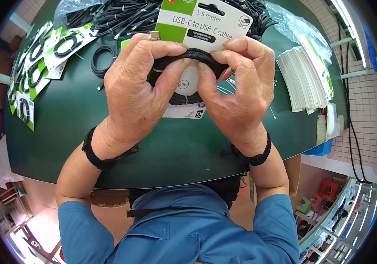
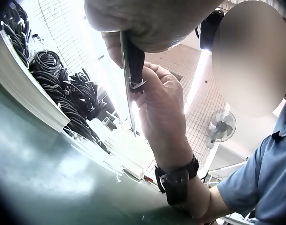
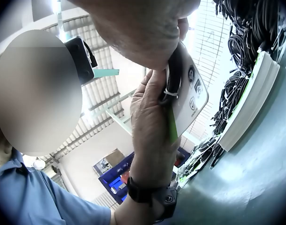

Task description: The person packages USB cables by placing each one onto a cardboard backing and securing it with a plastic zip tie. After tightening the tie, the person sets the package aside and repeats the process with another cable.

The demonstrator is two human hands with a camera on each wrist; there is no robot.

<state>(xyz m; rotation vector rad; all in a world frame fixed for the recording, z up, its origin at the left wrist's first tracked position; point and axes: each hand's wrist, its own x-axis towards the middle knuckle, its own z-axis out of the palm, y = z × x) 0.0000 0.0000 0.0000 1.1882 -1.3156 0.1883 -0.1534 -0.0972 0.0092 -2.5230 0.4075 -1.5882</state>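
Note:
A black braided USB-C cable (image 1: 198,55) lies coiled against a white and green printed card (image 1: 206,27), held up over the table. My left hand (image 1: 135,83) pinches the coil's upper left between thumb and forefinger. On the upper right, my right hand (image 1: 242,83) pinches the coil and the card edge. One metal plug (image 1: 155,35) sticks out above the left fingers. In the right wrist view a white tie (image 3: 170,93) binds the coil at the card's lower part. Fingers behind the card are partly hidden in the head view.
Carded cables (image 1: 67,46) lie at the left on the green table (image 1: 153,152). A loose coiled cable (image 1: 102,62) sits beside my left hand. Behind is a heap of black cables (image 1: 127,17). At right stand stacked white cards (image 1: 302,79), with thin white ties (image 1: 228,88) nearer.

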